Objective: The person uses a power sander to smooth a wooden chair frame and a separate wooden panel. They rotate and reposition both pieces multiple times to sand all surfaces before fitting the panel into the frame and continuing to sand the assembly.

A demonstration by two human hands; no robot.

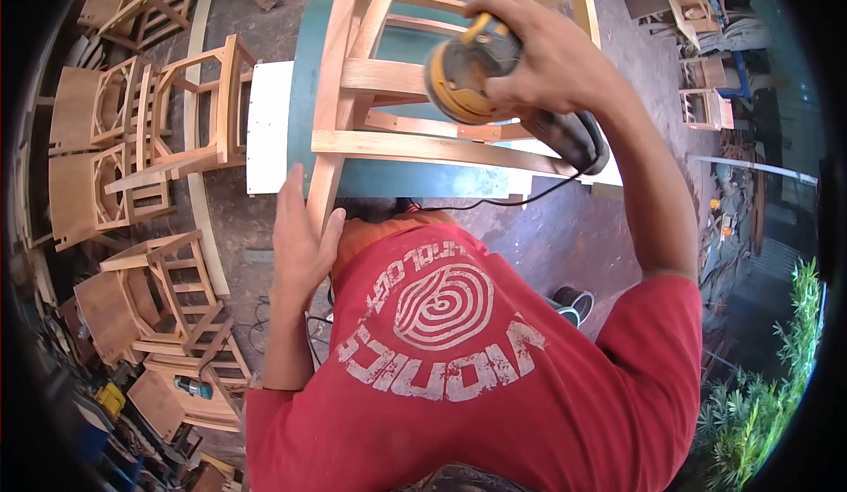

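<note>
My right hand (560, 55) is wrapped round a yellow and black electric sander (468, 77), slightly blurred, held over the rails of a wooden chair frame (388, 143). A black dust canister (569, 139) sticks out of the sander's back. The unpainted frame lies on its side on a green-blue board (423, 179). Down at the near left end of the frame, my left hand (300, 240) holds a leg, fingers along one side and thumb on the other.
A black cord (503, 202) trails from the sander toward my red shirt (459, 386). Several wooden chairs (168, 289) stand on the left, with a cordless drill (192, 387) on one. More chair frames (701, 104) sit at the far right, and a green plant (768, 404) grows at lower right.
</note>
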